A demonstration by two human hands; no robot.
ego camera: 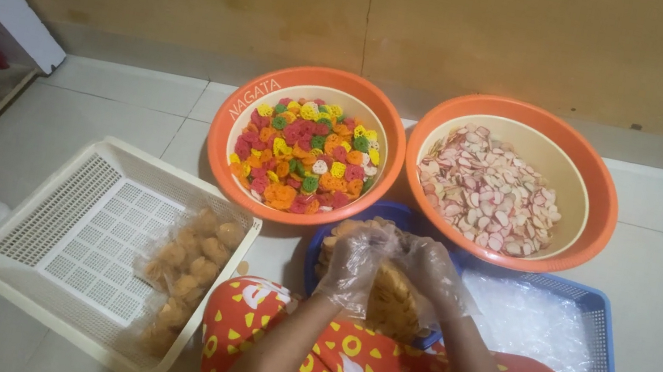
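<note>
Both gloved hands, left hand (356, 263) and right hand (432, 272), grip a clear bag of golden crackers (393, 301) over the blue basket (606, 353); brittle pieces could crack if squeezed.

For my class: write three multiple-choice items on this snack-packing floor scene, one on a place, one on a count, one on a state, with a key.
1. Where does the cream basket lie?
A. left of the person
B. behind the basins
C. on the shelf

2. How many orange basins are there?
A. one
B. two
C. four

3. What covers both hands?
A. nothing
B. wool mittens
C. clear plastic gloves

Key:
1 A, it sits on the floor tiles at the person's left, holding bagged golden snacks.
2 B, one basin holds multicoloured crackers, the other basin pale pink-edged chips.
3 C, see-through film wraps the left hand and right hand, both on a pack of golden snacks.
</note>
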